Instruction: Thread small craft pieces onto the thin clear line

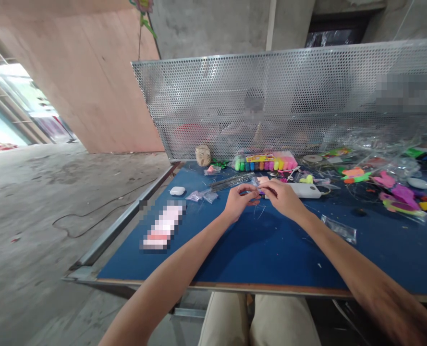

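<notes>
My left hand (240,202) and my right hand (280,196) meet above the blue table (249,254), fingertips pinched close together. Between them shows a small piece of clear plastic (255,182), perhaps a little bag; the fingers cover most of it. Thin clear strands lie or hang just below the fingertips. Behind the hands is a bundle of thin metal wires (231,181). A white power strip (305,191) lies beyond my right hand. Left of my left hand are two small clear bags, one with pale purple contents (194,196).
A white earphone case (177,191) and a pixelated phone-like object (164,226) lie at the left. Coloured clay packs (265,162) stand near the perforated metal panel (213,105). Bright shapes (404,194) and plastic wrap crowd the right. A flat clear bag (339,230) lies by my right forearm.
</notes>
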Action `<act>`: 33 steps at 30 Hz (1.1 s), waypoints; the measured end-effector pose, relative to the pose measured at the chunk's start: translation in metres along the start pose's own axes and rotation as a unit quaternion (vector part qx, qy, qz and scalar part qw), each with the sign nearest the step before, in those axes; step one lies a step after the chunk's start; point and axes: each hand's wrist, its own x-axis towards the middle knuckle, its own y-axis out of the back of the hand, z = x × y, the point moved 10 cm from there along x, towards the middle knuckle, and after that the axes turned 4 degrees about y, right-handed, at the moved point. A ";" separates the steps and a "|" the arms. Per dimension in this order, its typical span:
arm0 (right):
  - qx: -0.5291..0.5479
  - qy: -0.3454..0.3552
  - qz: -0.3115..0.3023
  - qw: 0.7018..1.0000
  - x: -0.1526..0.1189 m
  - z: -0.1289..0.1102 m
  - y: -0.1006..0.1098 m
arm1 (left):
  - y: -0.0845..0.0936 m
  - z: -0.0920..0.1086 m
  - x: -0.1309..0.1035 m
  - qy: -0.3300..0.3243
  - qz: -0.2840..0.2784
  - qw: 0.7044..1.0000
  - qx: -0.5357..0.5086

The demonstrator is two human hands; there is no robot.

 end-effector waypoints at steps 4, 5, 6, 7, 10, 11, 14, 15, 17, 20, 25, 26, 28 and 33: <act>0.018 -0.018 0.012 1.000 -0.001 0.005 0.002 | 0.001 0.003 0.000 -0.002 0.001 1.000 -0.004; 0.020 -0.021 0.012 0.999 -0.001 0.007 0.003 | 0.002 0.003 -0.001 -0.003 0.003 1.000 -0.003; 0.020 -0.024 0.010 0.999 -0.002 0.008 0.003 | 0.003 0.004 -0.001 -0.004 0.007 1.000 -0.001; 0.017 -0.025 0.009 0.999 -0.002 0.009 0.003 | 0.004 0.005 -0.001 -0.007 0.013 1.000 -0.001; 0.005 -0.024 0.023 0.999 -0.002 0.010 0.008 | 0.008 0.009 0.000 -0.028 0.027 0.999 -0.004; 0.002 -0.023 0.028 0.999 -0.001 0.010 0.010 | 0.008 0.011 0.000 -0.036 0.027 0.999 -0.004; -0.008 -0.022 0.036 0.999 0.000 0.008 0.011 | 0.008 0.013 0.001 -0.044 0.017 0.999 0.013; -0.010 -0.022 0.037 0.999 0.000 0.007 0.011 | 0.007 0.013 0.002 -0.045 0.015 0.999 0.020; -0.006 -0.022 0.044 0.999 0.001 0.004 0.011 | 0.007 0.013 0.002 -0.047 0.014 0.998 0.026; 0.011 -0.029 0.057 0.998 0.000 0.003 0.012 | 0.007 0.017 -0.001 -0.059 0.018 0.998 0.032; -0.016 -0.033 0.066 0.997 -0.003 0.002 0.013 | 0.002 0.023 -0.007 -0.088 0.016 0.992 0.088; -0.030 -0.030 0.068 0.997 -0.004 0.000 0.014 | 0.002 0.024 -0.008 -0.092 0.019 0.991 0.099; -0.061 -0.018 0.073 0.995 -0.004 -0.003 0.015 | 0.002 0.026 -0.010 -0.105 0.027 0.987 0.119; -0.097 -0.005 0.085 0.992 -0.005 -0.009 0.017 | 0.001 0.030 -0.012 -0.125 0.040 0.983 0.131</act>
